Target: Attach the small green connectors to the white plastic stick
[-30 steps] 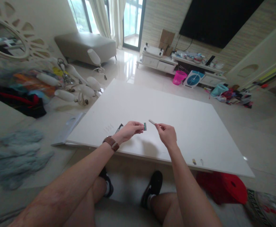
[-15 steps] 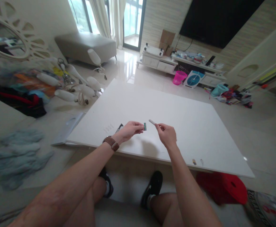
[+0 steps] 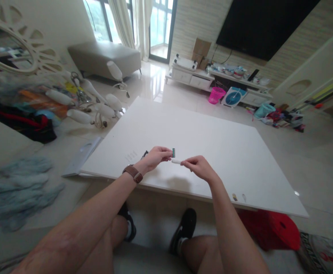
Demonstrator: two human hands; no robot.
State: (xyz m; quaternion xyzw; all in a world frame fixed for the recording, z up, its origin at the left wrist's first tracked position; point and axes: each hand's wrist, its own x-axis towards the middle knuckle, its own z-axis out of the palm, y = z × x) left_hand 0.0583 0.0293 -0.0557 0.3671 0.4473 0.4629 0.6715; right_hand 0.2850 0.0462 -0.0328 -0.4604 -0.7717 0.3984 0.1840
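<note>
My left hand (image 3: 157, 155), with a brown watch strap on its wrist, pinches a small green piece (image 3: 173, 153) with dark edges that looks like a circuit board. It is held upright above the white table (image 3: 200, 129). Between the fingers of my right hand (image 3: 197, 166) is a slim white stick-like piece (image 3: 176, 161), its far end just below the green piece; whether they touch, I cannot tell. Behind my left wrist a dark slender object (image 3: 145, 154) is mostly hidden. Several small pale strips (image 3: 131, 155) lie left of it.
Two small items, one yellowish and dark (image 3: 235, 197) and one pale (image 3: 244, 197), lie near the table's front right edge. A red stool-like object (image 3: 277, 228) stands beneath that edge. Lamps (image 3: 80, 116) and bagged things crowd the left; a pink basket (image 3: 217, 95) stands beyond.
My right hand has come down and left with the white stick-like piece, which now lies level below the green piece. My left hand has shifted only slightly.
</note>
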